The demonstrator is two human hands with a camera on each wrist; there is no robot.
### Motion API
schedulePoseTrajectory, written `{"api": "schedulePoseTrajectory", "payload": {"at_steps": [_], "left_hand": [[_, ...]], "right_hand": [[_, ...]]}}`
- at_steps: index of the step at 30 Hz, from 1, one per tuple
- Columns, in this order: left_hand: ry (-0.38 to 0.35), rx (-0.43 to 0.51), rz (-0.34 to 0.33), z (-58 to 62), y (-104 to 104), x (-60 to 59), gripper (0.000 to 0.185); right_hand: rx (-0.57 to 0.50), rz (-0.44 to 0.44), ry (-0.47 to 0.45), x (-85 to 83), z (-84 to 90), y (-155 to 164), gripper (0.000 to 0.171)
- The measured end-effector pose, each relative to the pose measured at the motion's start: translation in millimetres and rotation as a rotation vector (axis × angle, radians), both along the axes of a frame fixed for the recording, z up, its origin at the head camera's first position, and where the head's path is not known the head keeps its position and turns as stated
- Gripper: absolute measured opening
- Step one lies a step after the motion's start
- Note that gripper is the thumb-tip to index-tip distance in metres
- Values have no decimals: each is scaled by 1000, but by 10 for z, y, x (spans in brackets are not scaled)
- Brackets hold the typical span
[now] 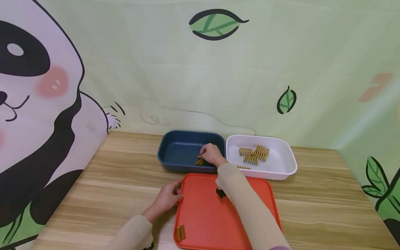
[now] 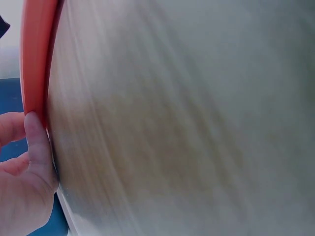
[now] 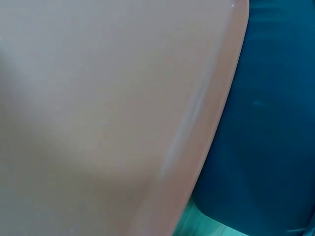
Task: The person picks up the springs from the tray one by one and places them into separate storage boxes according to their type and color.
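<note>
My right hand (image 1: 210, 153) reaches into the dark blue bin (image 1: 178, 150) and pinches a small yellow-brown spring (image 1: 199, 161) at the bin's front right. My left hand (image 1: 169, 197) grips the left rim of the orange tray (image 1: 206, 215), thumb on top of the edge; the left wrist view shows the fingers (image 2: 37, 142) against that orange rim (image 2: 33, 59). One spring (image 1: 180, 233) lies at the tray's near left corner. The white bin (image 1: 281, 166) to the right holds several springs (image 1: 253, 153). The right wrist view is blurred, showing only blue bin wall (image 3: 266, 123).
The wooden table (image 1: 103, 187) has bare surface to the left and right of the trays. A panda-and-leaf backdrop (image 1: 200, 69) rises behind the bins and along the left side. A small dark object (image 1: 220, 192) sits on the tray beside my right sleeve.
</note>
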State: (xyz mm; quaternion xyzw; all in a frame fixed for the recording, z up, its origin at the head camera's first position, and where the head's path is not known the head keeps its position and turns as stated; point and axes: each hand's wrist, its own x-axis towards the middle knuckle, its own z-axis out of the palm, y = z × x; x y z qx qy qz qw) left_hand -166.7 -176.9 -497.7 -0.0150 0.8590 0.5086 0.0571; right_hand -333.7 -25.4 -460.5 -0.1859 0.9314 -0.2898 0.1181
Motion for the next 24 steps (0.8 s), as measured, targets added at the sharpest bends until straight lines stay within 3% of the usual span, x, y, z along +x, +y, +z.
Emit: {"api": "schedulePoseTrajectory", "payload": {"at_steps": [9,24], "left_hand": [[-2,14,-4,-14,7,-7,52],[-13,15,-8,-27,-11,-8,53]], "right_hand": [[29,11,7,13,12,7,13],[-73,19,6,13,18,0,12]]}}
